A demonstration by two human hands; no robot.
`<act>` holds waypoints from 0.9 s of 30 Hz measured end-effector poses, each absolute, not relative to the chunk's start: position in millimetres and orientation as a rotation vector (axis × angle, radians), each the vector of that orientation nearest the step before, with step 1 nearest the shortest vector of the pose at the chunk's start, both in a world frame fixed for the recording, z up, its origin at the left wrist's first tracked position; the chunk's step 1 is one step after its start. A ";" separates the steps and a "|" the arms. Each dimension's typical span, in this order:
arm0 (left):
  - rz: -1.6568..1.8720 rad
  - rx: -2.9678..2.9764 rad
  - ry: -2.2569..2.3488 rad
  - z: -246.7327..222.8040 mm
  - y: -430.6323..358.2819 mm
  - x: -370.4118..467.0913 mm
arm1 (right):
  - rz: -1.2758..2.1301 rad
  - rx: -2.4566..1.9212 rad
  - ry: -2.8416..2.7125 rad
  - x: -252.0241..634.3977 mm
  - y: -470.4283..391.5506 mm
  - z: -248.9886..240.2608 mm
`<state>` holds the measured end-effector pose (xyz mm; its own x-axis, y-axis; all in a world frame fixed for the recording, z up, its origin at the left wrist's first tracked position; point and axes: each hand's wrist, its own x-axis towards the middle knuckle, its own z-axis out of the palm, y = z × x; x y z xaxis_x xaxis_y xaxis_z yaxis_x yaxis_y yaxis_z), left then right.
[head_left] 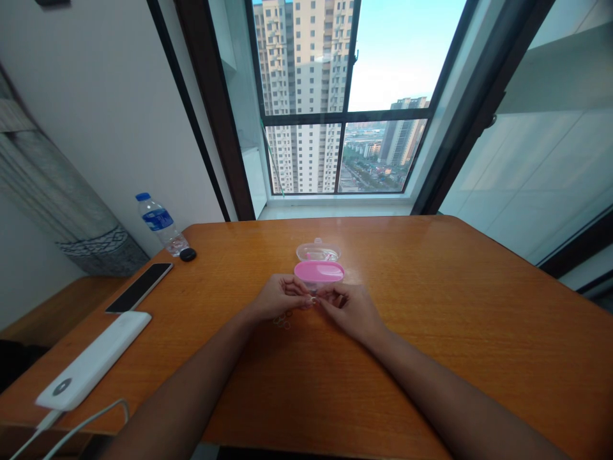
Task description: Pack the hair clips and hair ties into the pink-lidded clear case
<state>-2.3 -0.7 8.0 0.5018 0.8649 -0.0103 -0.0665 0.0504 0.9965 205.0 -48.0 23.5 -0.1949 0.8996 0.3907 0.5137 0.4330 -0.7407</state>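
Note:
My left hand (282, 297) and my right hand (353, 310) meet over the middle of the table, both closed in a pinch. Between their fingertips is a small, pale, shiny piece (313, 299), too tiny to make out exactly. Under my left hand, several thin pale loops (283, 321) lie on the wood, partly hidden by the fingers. Just beyond the fingertips sits a small oval container with a pink top surface (319, 271). Behind it rests a clear oval plastic lid or tray (318, 252) with small pink bits in or on it.
The brown wooden table (454, 306) reaches to the window. At its left stand a water bottle (160, 223) and a round black object (188, 254). Nearer me lie a phone (140, 287) and a long white power strip (96, 358) with a white cable (90, 418).

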 end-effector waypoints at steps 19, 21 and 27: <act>0.815 1.384 0.763 9.9 -3.8 -1.1 | 0.507 -1.144 -1.960 204.6 -50.8 26.8; 0.810 1.428 0.799 11.4 -4.9 -1.0 | 0.494 -1.141 -1.956 204.7 -51.3 27.3; 0.801 1.520 0.805 13.8 -8.6 1.1 | 0.474 -1.152 -1.922 205.3 -51.6 26.8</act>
<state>1.1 -8.6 13.8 0.5267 0.8488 0.0452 0.0489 -0.0833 0.9953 205.3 -51.6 26.8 -0.2394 0.8559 0.4584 0.5447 0.5092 -0.6664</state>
